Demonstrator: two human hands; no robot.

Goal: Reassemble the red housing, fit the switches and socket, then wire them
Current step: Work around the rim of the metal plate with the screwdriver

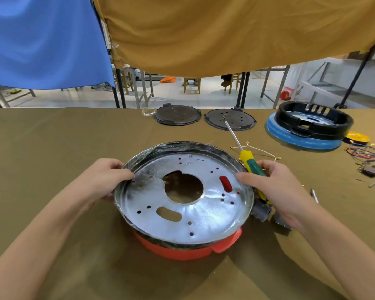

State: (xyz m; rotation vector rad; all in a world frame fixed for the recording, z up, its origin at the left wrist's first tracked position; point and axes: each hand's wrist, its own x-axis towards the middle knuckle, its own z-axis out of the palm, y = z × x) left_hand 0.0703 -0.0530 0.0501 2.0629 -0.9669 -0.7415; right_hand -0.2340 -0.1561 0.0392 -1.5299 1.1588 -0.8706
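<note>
- Left hand [105, 177] curled over metal pan [184, 199] rim, gripping it.
- Right hand [275, 187] grasping screwdriver [250, 164], forefinger resting on rim.
- Red housing [182, 249] beneath, between both.

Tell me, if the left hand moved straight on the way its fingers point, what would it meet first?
The left hand points right across the metal plate; probably its bare surface first, then the central hole, though height is unclear.

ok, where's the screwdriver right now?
In the head view the screwdriver is right of centre, gripped in the right hand against the right rim of the silver plate, its shaft pointing away towards the far black discs.
</note>
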